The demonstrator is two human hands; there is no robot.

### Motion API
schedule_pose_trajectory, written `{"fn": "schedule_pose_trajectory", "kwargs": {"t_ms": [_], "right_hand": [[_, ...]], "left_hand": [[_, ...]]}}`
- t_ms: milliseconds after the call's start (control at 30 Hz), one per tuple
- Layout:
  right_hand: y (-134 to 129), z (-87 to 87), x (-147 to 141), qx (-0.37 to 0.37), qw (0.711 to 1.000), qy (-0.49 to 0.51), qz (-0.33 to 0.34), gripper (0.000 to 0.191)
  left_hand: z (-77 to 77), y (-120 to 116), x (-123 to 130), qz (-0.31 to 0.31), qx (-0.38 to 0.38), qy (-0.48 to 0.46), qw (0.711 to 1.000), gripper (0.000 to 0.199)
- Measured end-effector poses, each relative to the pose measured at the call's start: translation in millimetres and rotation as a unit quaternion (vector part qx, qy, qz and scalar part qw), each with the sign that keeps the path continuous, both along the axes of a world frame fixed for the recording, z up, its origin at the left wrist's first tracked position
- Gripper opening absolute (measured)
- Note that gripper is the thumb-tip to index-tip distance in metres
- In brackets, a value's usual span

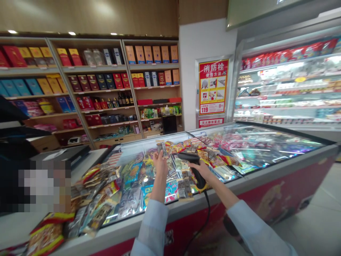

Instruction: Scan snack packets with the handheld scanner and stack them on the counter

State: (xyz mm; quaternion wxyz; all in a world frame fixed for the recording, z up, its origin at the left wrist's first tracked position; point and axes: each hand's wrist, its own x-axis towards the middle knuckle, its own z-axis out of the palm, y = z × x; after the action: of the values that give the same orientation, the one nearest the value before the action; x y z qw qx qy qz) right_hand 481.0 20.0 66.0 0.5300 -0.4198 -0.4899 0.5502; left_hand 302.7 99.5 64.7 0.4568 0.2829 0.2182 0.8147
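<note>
My left hand (160,161) pinches a small snack packet (161,145) above the glass top of a chest freezer. To its right, my right hand (199,170) is wrapped round the handle of a black barcode scanner (189,157), whose head points left toward the packet. A black cable hangs from the scanner's base. Several red and yellow snack packets (181,145) lie on the glass behind both hands. Grey-brown packets (184,187) rest just left of the scanner's handle, near the front edge.
A heap of snack packets (99,199) covers the freezer's left end, beside a counter (93,160). The freezer (279,177) stretches right. Behind stand shelves of boxed goods (93,83) and a lit refrigerated display (290,85). Someone in dark clothing is at the far left.
</note>
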Motion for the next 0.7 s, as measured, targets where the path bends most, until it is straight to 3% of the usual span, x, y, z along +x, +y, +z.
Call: {"fn": "schedule_pose_trajectory", "kwargs": {"t_ms": [467,700], "right_hand": [[-1,9.7,-12,0.013,0.999,-0.019,0.042,0.024],[3,4.6,-25,0.009,0.999,0.021,0.032,0.024]], "left_hand": [[7.3,3,-29,0.029,0.011,0.0,1.0,0.045],[3.8,-5,-55,0.057,-0.067,0.082,0.993,0.04]]}}
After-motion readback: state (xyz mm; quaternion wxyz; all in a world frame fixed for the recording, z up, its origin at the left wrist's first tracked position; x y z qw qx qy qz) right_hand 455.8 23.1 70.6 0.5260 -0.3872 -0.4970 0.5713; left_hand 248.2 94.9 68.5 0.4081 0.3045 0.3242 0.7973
